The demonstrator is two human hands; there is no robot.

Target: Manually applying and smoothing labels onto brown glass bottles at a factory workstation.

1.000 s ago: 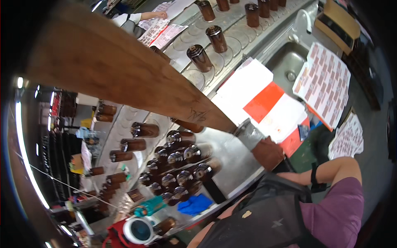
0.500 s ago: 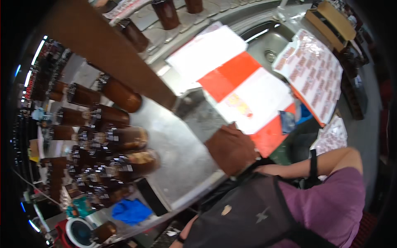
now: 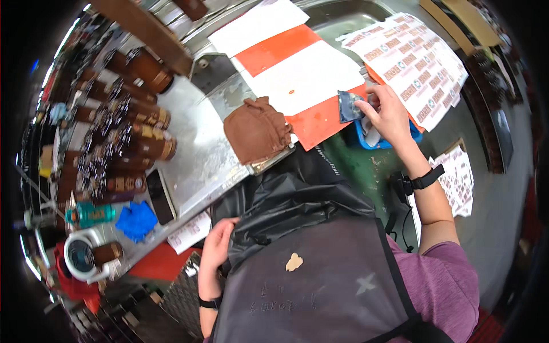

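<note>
The packet (image 3: 346, 108) is dark blue (nearly black), the sheet (image 3: 309, 74) banded orange and white.

A small, squarish, dark blue packet (image 3: 346, 107) sits slightly askew at the red right-hand edge of a red-and-white sheet (image 3: 317, 124), the right hand (image 3: 392, 117)'s thumb against it. A black apron (image 3: 320, 291) covers the wearer's front, mostly smooth, bunched into shiny folds by the left hand (image 3: 217, 246).
</note>
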